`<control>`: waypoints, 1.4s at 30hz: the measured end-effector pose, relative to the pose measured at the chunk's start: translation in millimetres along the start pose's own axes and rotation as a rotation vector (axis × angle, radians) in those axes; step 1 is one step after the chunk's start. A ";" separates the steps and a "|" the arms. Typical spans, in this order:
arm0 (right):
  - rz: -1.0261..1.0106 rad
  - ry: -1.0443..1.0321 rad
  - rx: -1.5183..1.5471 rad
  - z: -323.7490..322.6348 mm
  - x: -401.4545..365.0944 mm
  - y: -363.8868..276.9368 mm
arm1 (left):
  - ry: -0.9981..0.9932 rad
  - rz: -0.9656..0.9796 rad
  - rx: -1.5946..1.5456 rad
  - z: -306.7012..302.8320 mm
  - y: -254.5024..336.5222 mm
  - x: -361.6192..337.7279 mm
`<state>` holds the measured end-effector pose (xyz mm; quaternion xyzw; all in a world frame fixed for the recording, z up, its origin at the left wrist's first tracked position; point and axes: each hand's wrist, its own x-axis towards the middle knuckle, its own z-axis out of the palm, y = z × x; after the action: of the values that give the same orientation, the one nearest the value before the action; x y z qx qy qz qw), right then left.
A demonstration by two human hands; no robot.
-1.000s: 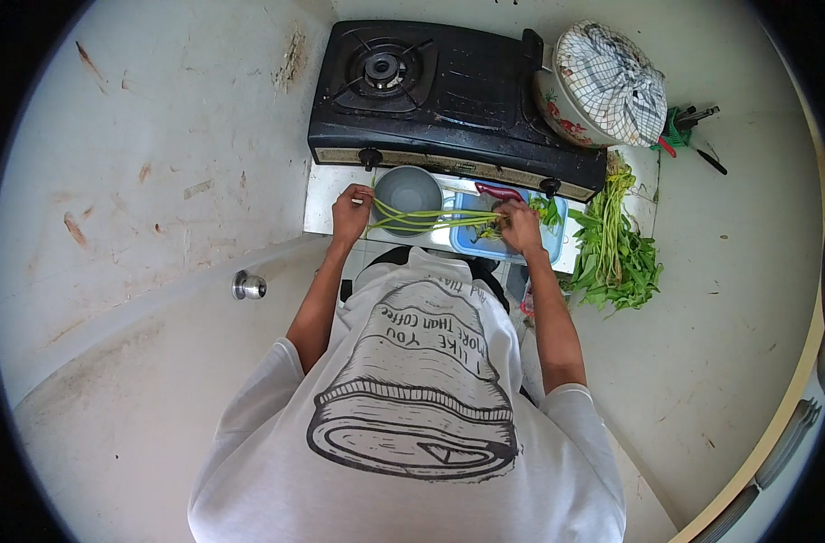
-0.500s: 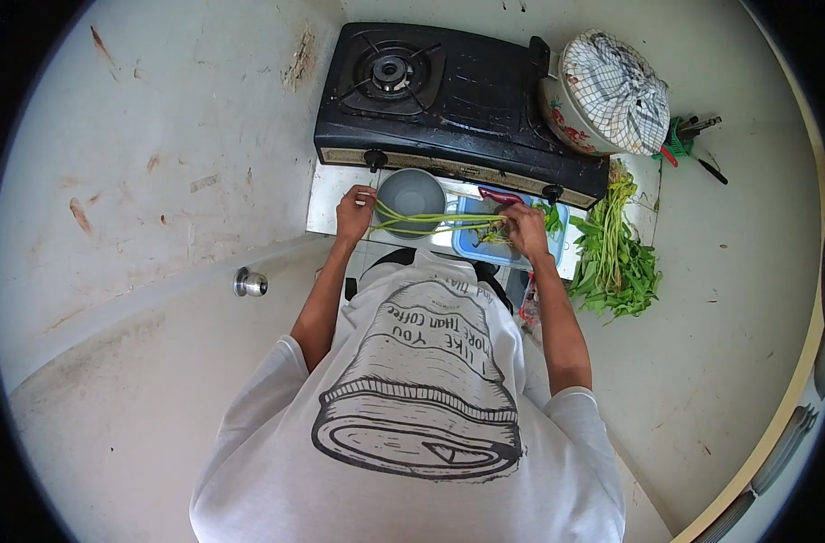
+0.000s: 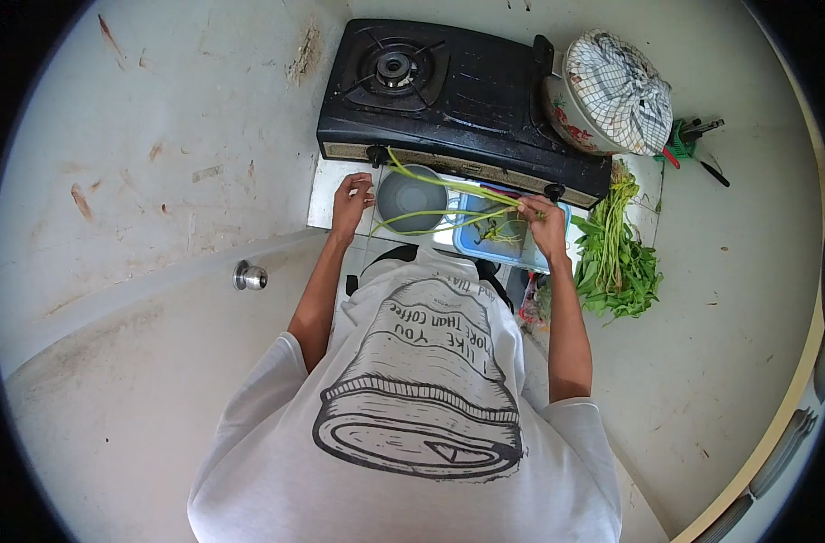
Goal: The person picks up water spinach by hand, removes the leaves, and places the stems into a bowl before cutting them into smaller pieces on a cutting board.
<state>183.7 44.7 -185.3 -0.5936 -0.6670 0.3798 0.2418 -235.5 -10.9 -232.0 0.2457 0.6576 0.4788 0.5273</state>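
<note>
Green stems [image 3: 430,187] run leftward from my right hand [image 3: 543,224], which is closed on them at one end. They fan out over a grey bowl [image 3: 412,204], one towards the stove knob, others low across the bowl. Left of the bowl, my left hand [image 3: 351,204] has bent fingers slightly apart, off the stems; nothing can be made out in it. Under and beside my right hand is a blue tray [image 3: 467,239] with small green and brownish plant pieces in it. A leafy green bunch [image 3: 617,258] lies to the right.
Behind the bowl and tray stands a black gas stove [image 3: 485,86]. On its right is a pot [image 3: 571,118] covered with a checked cloth [image 3: 616,86]. A green holder [image 3: 679,138] with utensils is beyond it. A metal door knob [image 3: 249,276] is at the left.
My left hand has come off the stems' left ends, and the stems have spread apart. My right hand has shifted slightly right with them. The red item by the tray is now mostly hidden.
</note>
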 end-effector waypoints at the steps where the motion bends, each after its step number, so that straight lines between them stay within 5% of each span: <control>1: 0.021 0.014 0.023 -1.0 -0.2 -1.8 | 0.022 0.000 0.006 4.3 4.5 -3.6; 4: 0.040 0.036 0.051 0.6 0.1 1.1 | 0.000 0.346 0.334 12.3 -2.6 -6.7; 10: 0.088 0.053 0.154 16.3 -4.0 32.5 | -0.523 0.844 0.872 50.1 -10.0 -44.5; 16: 0.119 0.060 0.145 17.3 -7.8 30.8 | -0.720 1.022 1.186 62.8 -28.8 -39.9; 31: 0.130 0.140 0.285 -9.6 -10.4 43.6 | -0.658 0.833 0.936 42.9 18.9 -41.1; 42: 0.161 0.089 0.459 18.3 -18.4 31.1 | -0.481 0.818 1.092 55.7 22.2 -35.1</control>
<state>191.8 22.9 -218.5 -0.5905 -0.5023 0.5130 0.3686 -176.4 -10.0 -195.3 0.7991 0.5240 0.1736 0.2383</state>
